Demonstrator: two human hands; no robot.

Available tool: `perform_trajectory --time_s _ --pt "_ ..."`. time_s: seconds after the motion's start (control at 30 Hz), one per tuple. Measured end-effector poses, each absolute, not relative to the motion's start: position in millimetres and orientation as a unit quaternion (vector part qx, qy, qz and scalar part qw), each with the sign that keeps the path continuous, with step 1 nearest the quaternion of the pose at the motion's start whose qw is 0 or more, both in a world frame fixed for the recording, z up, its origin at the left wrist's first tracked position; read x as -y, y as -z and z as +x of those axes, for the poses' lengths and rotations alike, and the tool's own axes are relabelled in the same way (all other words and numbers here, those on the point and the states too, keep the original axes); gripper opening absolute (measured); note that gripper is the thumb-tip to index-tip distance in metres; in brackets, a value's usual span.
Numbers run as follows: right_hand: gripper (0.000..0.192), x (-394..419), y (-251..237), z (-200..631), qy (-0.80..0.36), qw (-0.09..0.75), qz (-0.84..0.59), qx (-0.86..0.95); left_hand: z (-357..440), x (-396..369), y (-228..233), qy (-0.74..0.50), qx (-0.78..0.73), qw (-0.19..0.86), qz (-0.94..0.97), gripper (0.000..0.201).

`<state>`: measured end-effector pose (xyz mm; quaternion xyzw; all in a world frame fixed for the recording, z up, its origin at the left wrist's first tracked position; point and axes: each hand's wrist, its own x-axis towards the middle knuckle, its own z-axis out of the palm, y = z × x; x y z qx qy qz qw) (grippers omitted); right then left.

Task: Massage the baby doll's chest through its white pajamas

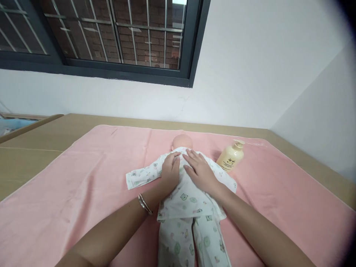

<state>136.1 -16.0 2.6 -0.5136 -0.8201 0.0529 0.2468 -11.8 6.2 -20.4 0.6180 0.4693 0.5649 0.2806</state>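
A baby doll [182, 142] with a smooth, bald head lies stretched out in front of me, and its face does not show. It wears a white printed top [187, 202] with long sleeves and matching trousers [178, 241]. My left hand [170, 171] rests on the upper left part of the top, slightly cupped, fingers extended. On the upper right part, my right hand [200, 171] lies flat with its fingers a little apart. Neither hand grips anything that I can see. A cream pump bottle [231, 155] leans beside the doll's right-side sleeve.
A pink sheet [111, 167] with some creases is spread beneath the doll over a wooden surface [83, 122]. Behind it rises a white wall [236, 74] with a dark-framed, barred window [128, 70]. Something light blue [16, 124] shows past the left edge.
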Motion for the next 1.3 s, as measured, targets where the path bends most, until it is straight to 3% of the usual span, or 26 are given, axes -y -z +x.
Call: perform_trajectory --time_s 0.17,0.5,0.67,1.0,1.3 --pt "0.052 6 3 145 -0.048 0.264 -0.566 0.78 -11 -7 27 -0.552 -0.465 0.221 0.656 0.028" --pt "0.055 38 1 124 0.083 0.162 -0.64 0.747 -12 -11 35 -0.537 -0.462 0.081 0.701 0.028" --pt "0.055 47 2 119 0.103 0.159 -0.626 0.756 -12 -7 27 -0.497 -0.476 0.06 0.723 0.028" --pt "0.045 47 -6 122 -0.015 0.26 -0.568 0.781 -12 -14 27 -0.424 -0.535 0.08 0.727 0.035" --pt "0.055 4 3 142 -0.093 0.251 -0.583 0.767 -7 8 21 -0.345 -0.529 -0.014 0.775 0.039"
